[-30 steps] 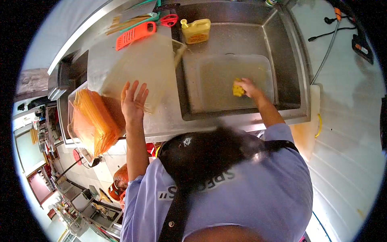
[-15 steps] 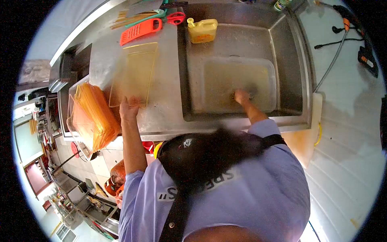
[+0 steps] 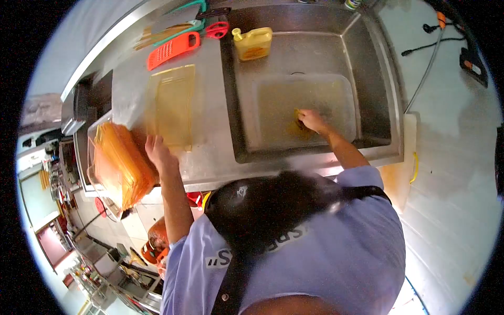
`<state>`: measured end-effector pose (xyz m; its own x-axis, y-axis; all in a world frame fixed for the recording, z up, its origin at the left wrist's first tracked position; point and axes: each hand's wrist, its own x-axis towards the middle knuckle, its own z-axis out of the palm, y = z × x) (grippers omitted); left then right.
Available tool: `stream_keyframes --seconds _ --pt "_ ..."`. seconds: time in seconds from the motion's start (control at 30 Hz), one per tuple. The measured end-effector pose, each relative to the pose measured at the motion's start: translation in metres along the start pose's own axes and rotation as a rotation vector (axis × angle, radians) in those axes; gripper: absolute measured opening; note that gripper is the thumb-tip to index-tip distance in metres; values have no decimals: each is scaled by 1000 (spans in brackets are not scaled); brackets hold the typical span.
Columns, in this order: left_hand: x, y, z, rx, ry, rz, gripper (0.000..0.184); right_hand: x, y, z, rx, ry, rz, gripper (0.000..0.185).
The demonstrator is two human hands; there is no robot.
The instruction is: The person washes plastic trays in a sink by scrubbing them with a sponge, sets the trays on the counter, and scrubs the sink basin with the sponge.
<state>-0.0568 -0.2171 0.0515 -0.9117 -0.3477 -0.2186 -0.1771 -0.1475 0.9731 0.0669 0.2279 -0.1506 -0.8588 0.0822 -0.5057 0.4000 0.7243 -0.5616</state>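
My left hand (image 3: pixel 161 155) is closed at the near left corner of a see-through yellow plastic lid (image 3: pixel 173 107), which is blurred over the steel counter. My right hand (image 3: pixel 313 121) pinches a yellow-and-dark scrubbing sponge (image 3: pixel 300 125), partly hidden by the fingers. It is over a translucent plastic tub (image 3: pixel 353 107) of cloudy water in the sink. Beside my left hand leans a stack of similar amber plastic lids (image 3: pixel 118 157) in a clear container.
The steel sink (image 3: pixel 362 63) holds a yellow jug (image 3: pixel 253 44) at its far left corner. On the counter lie a red grater (image 3: pixel 173 51), red-handled scissors (image 3: pixel 216 30) and wooden sticks (image 3: pixel 165 34). A hose (image 3: pixel 424 79) hangs along the right wall.
My left hand has shifted slightly left and nearer to me, and the lid has turned more upright. My right hand has lifted from the water, bringing the sponge into sight.
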Motion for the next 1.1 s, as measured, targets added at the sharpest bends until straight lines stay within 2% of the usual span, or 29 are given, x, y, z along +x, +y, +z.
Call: stream_keyframes --seconds 0.03,0.1,0.17,0.23,0.27,0.3,0.37,0.43,0.53,0.63,0.73,0.77,0.83,0.87,0.93,0.97,1.03,1.1 --pt "-9 0 8 61 -30 85 26 -9 -15 -10 97 -20 -39 29" --pt "-13 -11 24 267 -196 41 31 -19 -46 -32 295 -48 -121 28" --pt "-52 1 70 115 -483 -268 25 -32 -79 -48 478 13 -147 24" --pt "-70 -26 99 40 -739 -674 34 -51 -117 -64 626 17 -212 21" --pt "-74 -47 116 146 -778 -864 39 -63 -137 -75 680 -5 -260 20" --pt "-80 -59 132 232 -827 -932 38 -74 -153 -82 730 -25 -305 18" --pt "-88 -80 160 79 -885 -1095 36 -91 -181 -88 730 6 -376 18" --pt "-90 -92 182 -404 -883 -1249 35 -93 -186 -90 669 20 -479 20" --pt "-95 -84 190 -247 -755 -1182 38 -92 -185 -98 376 378 -360 23" --pt "-113 -35 197 -191 -891 -1238 45 -53 -150 -82 979 297 -269 30" --pt "-123 -27 205 -509 -1050 -1312 49 -60 -161 -81 1938 -446 -308 36" --pt "-129 -22 207 -533 -1026 -1277 48 -59 -167 -80 1996 -462 -316 43" --pt "-144 -4 209 -576 -978 -1215 47 -51 -166 -80 1804 -264 -378 42" --pt "-144 -13 211 -538 -1043 -1170 44 -47 -163 -80 1706 -168 -409 42" --pt "-138 -36 211 -459 -1164 -1073 38 -41 -151 -87 1695 -274 -470 41" --pt "-136 -45 212 -318 -1220 -1018 34 -37 -147 -87 1689 -330 -498 41" --pt "-130 -53 215 -39 -1320 -902 25 -45 -162 -98 1532 -246 -357 38" --pt "-121 -59 215 238 -1425 -690 22 -47 -163 -102 1383 -145 -259 36"
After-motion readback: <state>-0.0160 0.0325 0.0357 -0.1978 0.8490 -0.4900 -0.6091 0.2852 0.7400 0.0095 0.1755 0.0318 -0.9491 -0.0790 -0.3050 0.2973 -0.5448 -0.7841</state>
